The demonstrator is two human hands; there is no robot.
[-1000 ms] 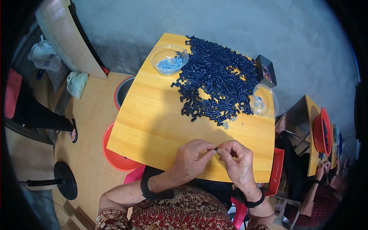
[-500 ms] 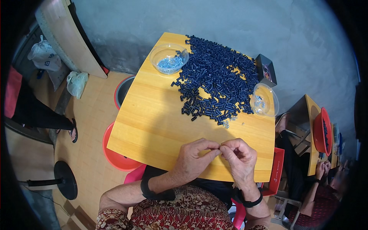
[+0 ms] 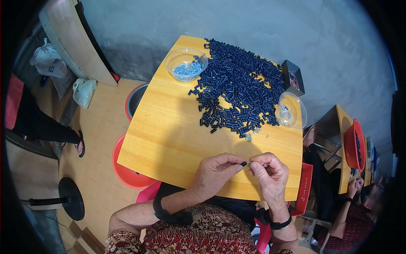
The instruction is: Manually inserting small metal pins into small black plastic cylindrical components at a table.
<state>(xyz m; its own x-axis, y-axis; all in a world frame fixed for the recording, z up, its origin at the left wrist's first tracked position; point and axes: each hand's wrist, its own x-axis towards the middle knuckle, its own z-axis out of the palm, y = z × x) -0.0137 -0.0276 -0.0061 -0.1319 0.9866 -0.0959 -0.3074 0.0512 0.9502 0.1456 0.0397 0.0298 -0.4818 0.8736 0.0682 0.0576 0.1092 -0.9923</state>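
Above the near edge of the yellow table, my left hand (image 3: pixel 216 175) pinches a small black cylindrical piece (image 3: pixel 244 164) between thumb and fingertips. Just to its right, my right hand (image 3: pixel 271 174) has thumb and forefinger pressed together. Whatever it grips is too small to name. A small gap separates the two hands' fingertips. Beyond them spreads a large pile of small black cylindrical pieces (image 3: pixel 241 84). A few tiny clear or silvery bits (image 3: pixel 249 137) lie at the pile's near edge.
Clear round tubs with small silvery parts stand left (image 3: pixel 169 67) and right (image 3: pixel 299 120) of the pile. A black box (image 3: pixel 296 76) sits behind the right tub. Red basins (image 3: pixel 127 171) flank the table's left side; a red bin (image 3: pixel 305 186) is at right. Another person's hands (image 3: pixel 355 186) work farther right.
My right hand has moved slightly right, away from my left fingertips, which it met before. The black piece in my left fingers now shows. My left hand stays about where it was.
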